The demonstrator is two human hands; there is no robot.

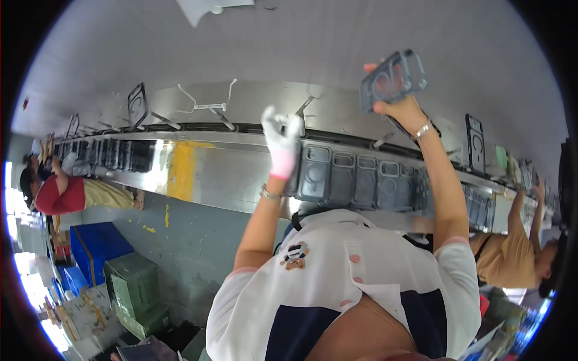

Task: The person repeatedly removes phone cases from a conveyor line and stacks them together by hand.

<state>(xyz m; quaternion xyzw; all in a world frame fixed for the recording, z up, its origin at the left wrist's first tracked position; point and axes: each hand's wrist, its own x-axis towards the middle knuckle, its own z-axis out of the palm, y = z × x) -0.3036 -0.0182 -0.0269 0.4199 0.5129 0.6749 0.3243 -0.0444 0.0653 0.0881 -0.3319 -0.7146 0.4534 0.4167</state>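
My left hand [281,137], in a white glove with a pink cuff, is raised over the near rail beside a small metal holder [306,107]. Its fingers are bent and apart, slightly blurred, with nothing visible in them. My bare right hand [397,108] is lifted farther forward and to the right, closed around translucent grey phone cases [380,85]. At least two show, overlapping, one with a ring on its back. Between my body and the rail lies a row of similar phone cases [314,174], standing close together on the metal ledge.
Along the rail are a white wire holder [209,107], a dark-framed case [138,104] at left and another case [475,143] at right. One co-worker in red [62,195] is far left, another in tan [512,253] far right. Blue [99,253] and green boxes [133,283] stand lower left.
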